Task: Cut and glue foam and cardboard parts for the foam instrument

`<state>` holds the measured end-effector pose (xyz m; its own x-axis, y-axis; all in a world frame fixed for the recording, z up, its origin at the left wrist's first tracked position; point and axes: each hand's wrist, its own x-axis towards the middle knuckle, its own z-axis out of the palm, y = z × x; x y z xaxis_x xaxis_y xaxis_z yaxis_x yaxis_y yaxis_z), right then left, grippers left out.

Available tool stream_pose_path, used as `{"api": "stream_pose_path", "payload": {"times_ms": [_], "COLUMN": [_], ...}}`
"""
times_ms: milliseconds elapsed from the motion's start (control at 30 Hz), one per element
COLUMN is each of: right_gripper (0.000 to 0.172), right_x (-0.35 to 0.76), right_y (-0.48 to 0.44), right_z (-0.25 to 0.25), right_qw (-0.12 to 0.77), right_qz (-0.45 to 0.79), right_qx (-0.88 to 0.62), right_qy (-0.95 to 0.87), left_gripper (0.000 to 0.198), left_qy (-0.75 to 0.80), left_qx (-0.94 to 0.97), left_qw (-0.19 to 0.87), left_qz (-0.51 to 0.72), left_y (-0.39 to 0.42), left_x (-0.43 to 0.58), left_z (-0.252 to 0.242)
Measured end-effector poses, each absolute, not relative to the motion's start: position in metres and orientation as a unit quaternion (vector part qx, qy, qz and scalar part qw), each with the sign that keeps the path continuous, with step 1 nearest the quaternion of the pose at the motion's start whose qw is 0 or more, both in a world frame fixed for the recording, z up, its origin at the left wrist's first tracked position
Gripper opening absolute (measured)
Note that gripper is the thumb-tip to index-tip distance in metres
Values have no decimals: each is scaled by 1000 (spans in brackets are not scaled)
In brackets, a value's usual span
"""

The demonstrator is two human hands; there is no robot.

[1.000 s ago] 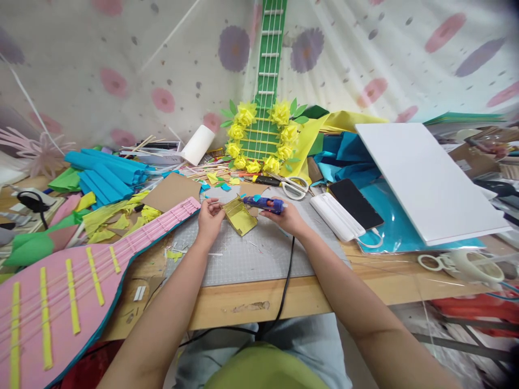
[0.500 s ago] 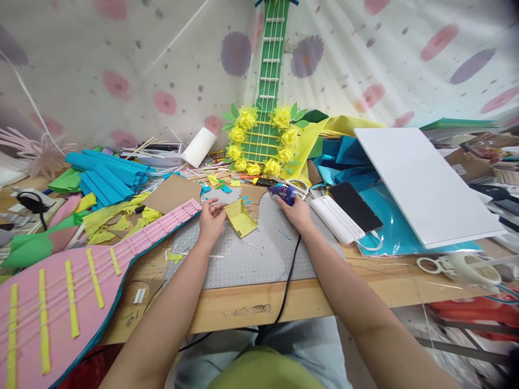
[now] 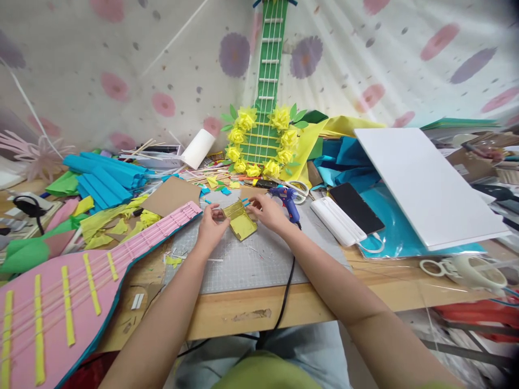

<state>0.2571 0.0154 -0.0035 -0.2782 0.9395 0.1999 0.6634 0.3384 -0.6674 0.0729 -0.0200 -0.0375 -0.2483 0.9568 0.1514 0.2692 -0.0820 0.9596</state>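
Note:
A small yellow-green box piece (image 3: 243, 226) lies tilted over the grey cutting mat (image 3: 239, 270). My left hand (image 3: 211, 226) grips its left side between thumb and fingers. At its upper right, my right hand (image 3: 265, 212) has its fingers pressed together beside a small blue stick end (image 3: 245, 202); what the fingertips hold, if anything, is hidden. Another blue bit (image 3: 208, 201) shows above my left hand. The blue glue gun (image 3: 288, 202) rests on the mat just right of my right hand, its black cord running toward me.
A pink paper guitar (image 3: 77, 302) lies at the left, and a green guitar (image 3: 270, 81) with yellow flowers stands behind. Right of the mat are a white power bank (image 3: 338, 220), a black phone (image 3: 357, 208) and a white board (image 3: 425, 186). Scissors (image 3: 299, 190) lie behind the glue gun.
My right hand has let go of the glue gun and moved left to the box piece. The glue gun now lies on the mat. My left hand stays at the box piece.

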Motion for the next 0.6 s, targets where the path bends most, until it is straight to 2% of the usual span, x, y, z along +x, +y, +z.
{"api": "stream_pose_path", "payload": {"times_ms": [67,133,267,433,600], "right_gripper": [16,16,20,8,6], "right_x": [252,250,247,244,242], "right_y": [22,25,27,28,24], "right_z": [-17,-27,-32,-25,-17], "right_qw": [305,335,369,357,368], "right_qz": [345,401,421,510,537], "right_qx": [-525,-515,-523,-522,-508], "right_qy": [-716,-679,-643,-584,-565], "left_gripper": [44,40,35,37,36], "left_qy": [604,606,599,591,583], "left_qx": [542,551,551,544,542], "left_qw": [306,303,308,320,330], "left_qz": [498,487,493,502,507], "left_y": [-22,-22,-21,-19,-18], "left_x": [76,79,82,82,83], "left_z": [-37,-37,-40,-43,-42]}}
